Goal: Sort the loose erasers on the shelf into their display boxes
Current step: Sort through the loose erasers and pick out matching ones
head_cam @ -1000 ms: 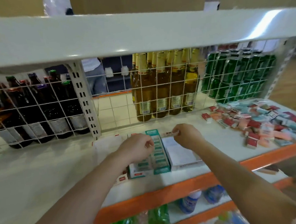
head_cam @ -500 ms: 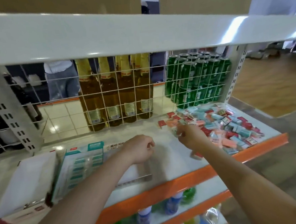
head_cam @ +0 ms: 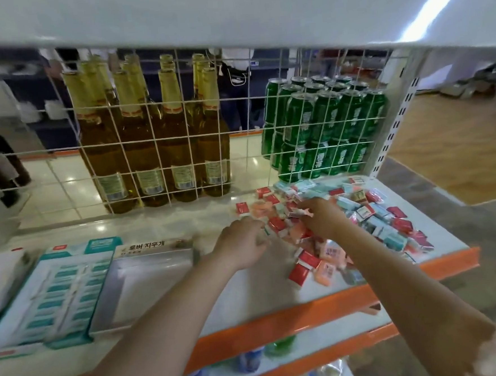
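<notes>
A heap of loose erasers [head_cam: 368, 208] in red, pink and teal wrappers covers the right end of the white shelf [head_cam: 178, 222]. My right hand [head_cam: 324, 219] reaches into the heap from the right, and its fingertips pinch a small red-and-white eraser [head_cam: 297, 213]. My left hand [head_cam: 240, 244] sits at the heap's left edge with curled fingers; whether they hold an eraser is hidden. To the left lie three display boxes: a teal one [head_cam: 63, 291] filled with rows of teal erasers, a grey one [head_cam: 147, 280] with Korean lettering, and a white one [head_cam: 0, 278].
A white wire grid [head_cam: 238, 147] backs the shelf, with amber bottles [head_cam: 149, 142] and green cans [head_cam: 325, 129] behind it. An upper shelf [head_cam: 229, 16] hangs overhead. The front edge is orange [head_cam: 279, 320], with lower shelves of bottles below.
The view has swung right. Both hands left the display boxes and moved right to the heap of loose erasers; my right hand got there first, my left hand followed.
</notes>
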